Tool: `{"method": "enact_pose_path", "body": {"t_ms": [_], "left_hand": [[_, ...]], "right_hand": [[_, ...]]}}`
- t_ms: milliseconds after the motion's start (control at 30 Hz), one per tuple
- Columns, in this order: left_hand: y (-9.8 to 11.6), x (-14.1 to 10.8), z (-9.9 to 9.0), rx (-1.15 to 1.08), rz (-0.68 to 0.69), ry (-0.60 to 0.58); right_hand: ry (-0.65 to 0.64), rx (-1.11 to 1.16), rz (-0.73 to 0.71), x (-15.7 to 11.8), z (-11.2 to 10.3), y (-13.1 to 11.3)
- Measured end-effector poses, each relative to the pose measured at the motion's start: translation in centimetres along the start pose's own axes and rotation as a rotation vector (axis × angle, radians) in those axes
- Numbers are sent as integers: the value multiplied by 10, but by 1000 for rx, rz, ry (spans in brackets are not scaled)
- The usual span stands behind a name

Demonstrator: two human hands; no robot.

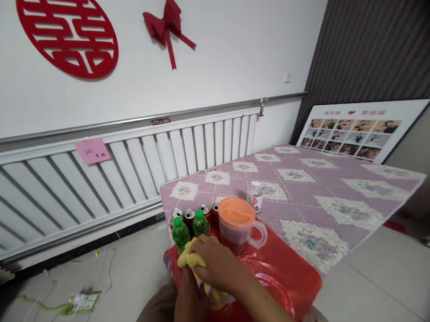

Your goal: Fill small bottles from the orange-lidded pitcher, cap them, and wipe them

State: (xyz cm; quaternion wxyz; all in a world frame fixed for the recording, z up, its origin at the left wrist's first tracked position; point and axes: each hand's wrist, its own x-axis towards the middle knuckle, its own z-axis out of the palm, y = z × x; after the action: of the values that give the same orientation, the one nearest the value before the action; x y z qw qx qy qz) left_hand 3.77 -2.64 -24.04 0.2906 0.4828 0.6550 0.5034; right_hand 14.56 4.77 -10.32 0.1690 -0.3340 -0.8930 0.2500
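Note:
A yellow cloth [190, 258] is bunched up low in the middle of the view, at the near edge of the table. My right hand [215, 259] lies over it with the fingers curled round its folds. Beneath and to the left, my left hand [188, 285] is pressed against the cloth, its fingers mostly hidden. Whatever it grips there is covered. Just beyond the hands stand two green bottles, a left one [180, 234] and a right one [201, 225]. A clear pitcher with an orange lid [236, 212] is right of them, its handle pointing right.
Several drink cans [189, 216] stand behind the bottles. A clear labelled bottle [255, 197] is behind the pitcher. Red plastic sheeting [294, 276] covers the near part of the purple flowered tablecloth [267, 220]. A power strip [81, 303] with cables lies on the floor left, below the radiator [137, 169].

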Motion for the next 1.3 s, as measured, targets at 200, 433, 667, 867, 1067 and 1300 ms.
{"method": "enact_pose_path", "body": {"t_ms": [200, 433, 667, 867, 1067, 1300], "left_hand": [[15, -2, -1, -21, 18, 23], [12, -6, 3, -41, -6, 65], [0, -5, 3, 35, 39, 121], [0, -3, 0, 64, -36, 59], [6, -4, 0, 51, -28, 38], [-4, -1, -2, 69, -21, 31]], "right_hand": [[30, 105, 36, 6, 3, 12], [143, 302, 155, 3, 17, 40], [212, 465, 273, -25, 65, 80], [294, 522, 351, -61, 105, 91], [444, 507, 293, -63, 102, 78], [450, 260, 226, -56, 102, 66]]}}
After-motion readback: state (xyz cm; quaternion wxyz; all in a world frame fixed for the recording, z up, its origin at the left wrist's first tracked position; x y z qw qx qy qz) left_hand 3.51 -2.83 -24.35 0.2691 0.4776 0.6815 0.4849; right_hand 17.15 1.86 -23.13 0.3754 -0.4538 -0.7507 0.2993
